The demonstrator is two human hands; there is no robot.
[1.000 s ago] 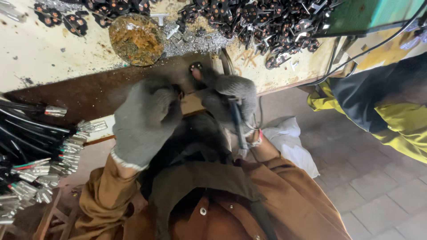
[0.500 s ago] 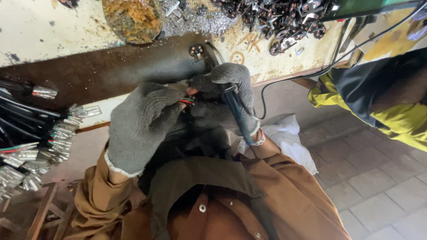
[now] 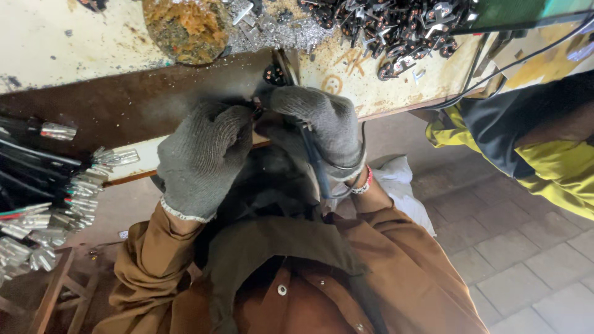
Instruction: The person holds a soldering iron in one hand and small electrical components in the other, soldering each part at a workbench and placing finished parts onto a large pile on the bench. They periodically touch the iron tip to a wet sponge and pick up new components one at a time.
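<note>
Grey knit gloves (image 3: 204, 158) with white cuffs, brown jacket (image 3: 396, 272), cream rust-stained bench (image 3: 55, 43), yellow-and-black sleeve (image 3: 526, 142)

Grey knit gloves (image 3: 201, 158) (rough), shiny metal cable ends (image 3: 80, 185).

Bench (image 3: 80, 43) spans the top, its edge just behind both hands. Left hand (image 3: 201, 158) at centre, right hand (image 3: 315, 127) touching it at 3 o'clock, fingers meeting at the bench edge. Cable (image 3: 315, 167) runs under the right hand toward 6 o'clock. Dish (image 3: 185, 28) on the bench at 12 o'clock of the left hand. Heap of metal parts (image 3: 396, 25) on the bench at 1 o'clock. Bundle of wire ends (image 3: 43, 210) at 9 o'clock. Another person's sleeve (image 3: 532, 142) at 3 o'clock. Stool (image 3: 59, 297) at 8 o'clock.
</note>
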